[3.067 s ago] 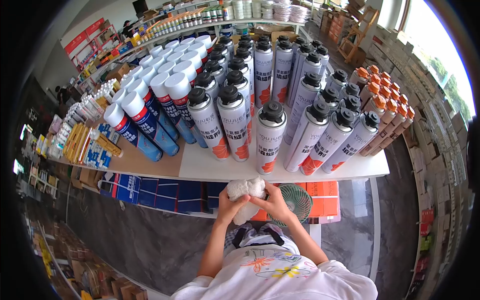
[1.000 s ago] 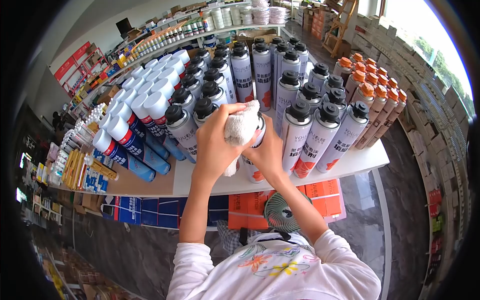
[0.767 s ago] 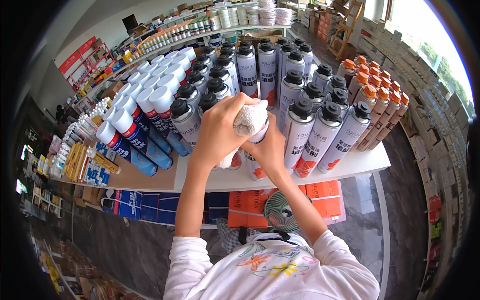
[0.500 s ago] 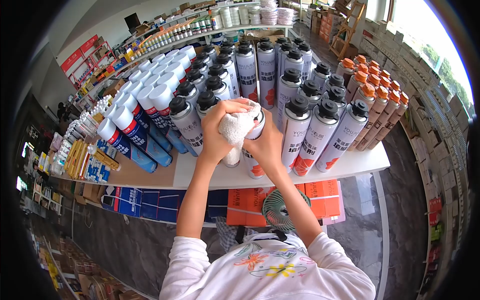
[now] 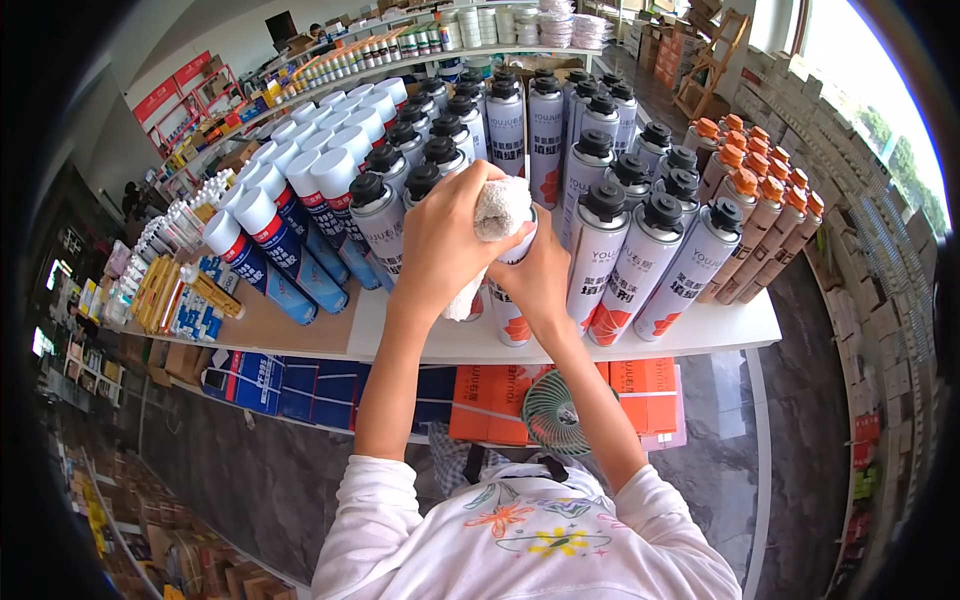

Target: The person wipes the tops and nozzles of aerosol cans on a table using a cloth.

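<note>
A bunched white cloth [image 5: 502,208] is gripped in my left hand [image 5: 450,235], with its lower end hanging below the palm. The cloth covers the top of a white-and-grey foam can [image 5: 513,328] near the front edge of the table. Fingers of my right hand [image 5: 535,278] wrap round the upper side of that same can and hold it upright. The can's nozzle end is hidden by the cloth and fingers. Black-capped foam cans [image 5: 630,285] of the same kind stand close to my right hand, and another group [image 5: 378,225] is just left of my left hand.
Blue spray cans with white caps [image 5: 285,260] stand in rows on the left. Brown cans with orange caps [image 5: 765,235] are at the right. Under the white table [image 5: 690,333] are orange boxes [image 5: 488,405], blue boxes [image 5: 310,392] and a green fan [image 5: 565,410].
My left hand has turned and shifted the cloth up and to the right, over the can's top. My right hand stays round the can. The view has shifted slightly.
</note>
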